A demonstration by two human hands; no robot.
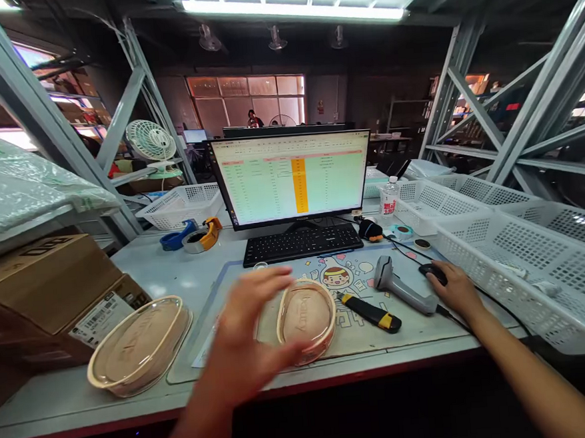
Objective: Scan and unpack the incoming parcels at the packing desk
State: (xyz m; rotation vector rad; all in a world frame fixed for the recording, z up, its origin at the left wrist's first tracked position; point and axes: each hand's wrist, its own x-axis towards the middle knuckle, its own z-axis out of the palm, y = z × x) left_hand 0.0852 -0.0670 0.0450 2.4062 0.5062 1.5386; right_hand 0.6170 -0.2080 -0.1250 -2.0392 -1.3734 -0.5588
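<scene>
My left hand [245, 336] is raised over the front of the desk, blurred, with thumb and fingers spread apart and nothing between them. Just past its thumb lies a small oval beige case with a clear cover [306, 315], lettering pressed into its top. To the left, a larger oval beige case [141, 346] of the same look rests by the desk edge. My right hand [455, 288] is over a black computer mouse [432, 274], fingers curved on it. Between the hands lie a grey barcode scanner [402, 288] and a black and yellow utility knife [372, 311].
A monitor [297, 178] showing a spreadsheet stands behind a black keyboard [301, 244]. Tape dispensers [201, 237] sit to its left. White perforated baskets [515, 250] line the right side; cardboard boxes [46, 283] stand at left. A plastic bottle [389, 196] is beside the monitor.
</scene>
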